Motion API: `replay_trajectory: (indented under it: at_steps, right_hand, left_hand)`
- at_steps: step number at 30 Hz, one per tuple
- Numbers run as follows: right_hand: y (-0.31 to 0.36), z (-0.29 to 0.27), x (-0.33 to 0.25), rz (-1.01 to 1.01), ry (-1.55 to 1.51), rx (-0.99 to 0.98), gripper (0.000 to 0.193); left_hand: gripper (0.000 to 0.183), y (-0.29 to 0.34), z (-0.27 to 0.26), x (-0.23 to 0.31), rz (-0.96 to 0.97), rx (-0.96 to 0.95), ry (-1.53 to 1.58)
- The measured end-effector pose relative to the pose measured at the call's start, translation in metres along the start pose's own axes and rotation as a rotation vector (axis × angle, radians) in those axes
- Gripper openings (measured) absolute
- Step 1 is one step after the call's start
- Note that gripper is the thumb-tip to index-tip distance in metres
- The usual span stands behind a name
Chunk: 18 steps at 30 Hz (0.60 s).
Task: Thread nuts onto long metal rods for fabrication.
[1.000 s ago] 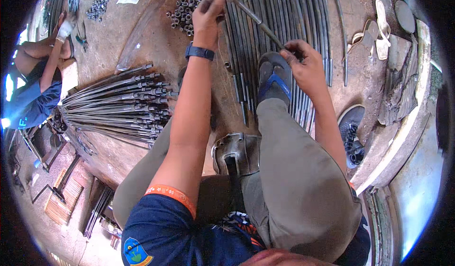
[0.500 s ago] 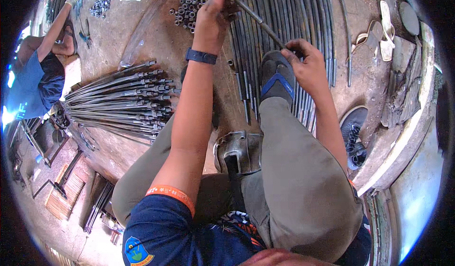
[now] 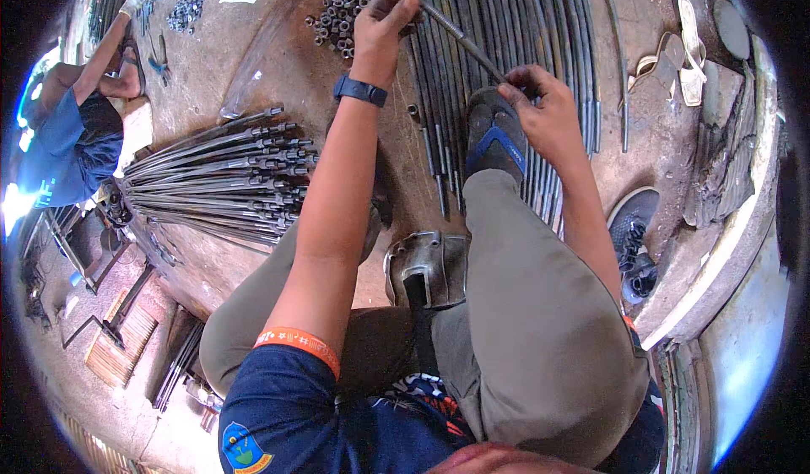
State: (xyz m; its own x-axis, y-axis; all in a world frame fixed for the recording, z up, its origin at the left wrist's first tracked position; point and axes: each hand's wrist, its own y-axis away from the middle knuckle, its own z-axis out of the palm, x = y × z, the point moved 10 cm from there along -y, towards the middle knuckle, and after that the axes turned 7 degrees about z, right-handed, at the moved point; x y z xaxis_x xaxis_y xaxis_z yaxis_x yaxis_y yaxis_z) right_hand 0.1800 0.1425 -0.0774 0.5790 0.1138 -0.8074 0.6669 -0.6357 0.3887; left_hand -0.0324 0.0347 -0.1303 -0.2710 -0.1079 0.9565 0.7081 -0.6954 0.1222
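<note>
A metal rod with a threaded stretch [image 3: 451,31] slants between my two hands above the floor. My left hand [image 3: 384,33] is closed on it near the far end, thumb and fingers pinching; any nut there is hidden by the fingers. My right hand [image 3: 544,107] grips the rod lower down, just above my sandalled right foot [image 3: 494,136]. Beside my left hand lies a pile of loose hex nuts [image 3: 337,25]. Under the held rod, many long dark rods [image 3: 515,18] lie side by side on the floor.
A fanned bundle of rods with nuts on their ends [image 3: 219,178] lies at left, near a seated person [image 3: 80,128]. A curved metal piece [image 3: 430,263] sits between my legs. At right are white sandals [image 3: 692,56], a grey shoe [image 3: 633,229] and a broken slab [image 3: 717,145].
My left fingers have shifted on the rod, and the nut seen by them before is now covered. My right hand keeps its hold with little movement.
</note>
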Motion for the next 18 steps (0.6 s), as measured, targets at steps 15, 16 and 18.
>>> replay_trajectory:
  at_steps: [15,16,18]
  right_hand:
    - [-0.003,0.001,0.007,0.016,0.003,0.004,0.025]
    - [-0.002,0.002,0.008,0.024,-0.016,-0.006,0.025]
    - [-0.001,0.004,0.008,0.031,-0.037,-0.012,0.025]
  left_hand:
    - [0.029,0.129,-0.032,-0.053,-0.045,0.019,-1.261]
    - [0.031,0.133,-0.026,-0.052,0.003,-0.006,-1.267]
    - [0.034,0.133,-0.024,-0.051,0.056,-0.034,-1.273]
